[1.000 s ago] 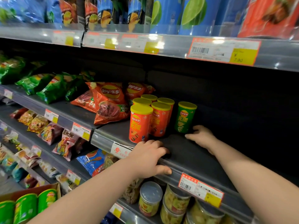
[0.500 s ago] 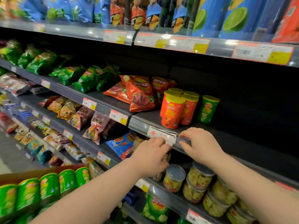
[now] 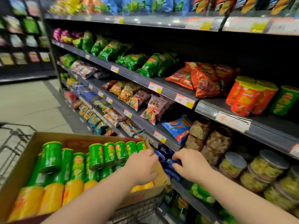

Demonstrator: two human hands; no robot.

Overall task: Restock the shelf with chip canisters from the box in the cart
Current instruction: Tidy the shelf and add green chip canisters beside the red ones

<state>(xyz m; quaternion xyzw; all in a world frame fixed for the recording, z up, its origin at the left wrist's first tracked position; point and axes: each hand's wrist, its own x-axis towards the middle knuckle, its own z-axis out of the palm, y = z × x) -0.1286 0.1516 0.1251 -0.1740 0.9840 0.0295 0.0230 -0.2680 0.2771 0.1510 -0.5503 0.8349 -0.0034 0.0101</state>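
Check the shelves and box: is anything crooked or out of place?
One green canister in the cardboard box lies tilted atop the others. The white tag below the red canisters overhangs its shelf rail.

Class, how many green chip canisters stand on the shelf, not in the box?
1: the green canister right of the orange canisters; more may sit beyond the frame edge.

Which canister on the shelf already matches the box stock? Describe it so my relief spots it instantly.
Find the dark grey metal shelf carrying red foil chip bags, at right. Past the bags stands a cluster of red canisters with yellow lids; the green canister with a yellow lid stands at their right, the only green one there.
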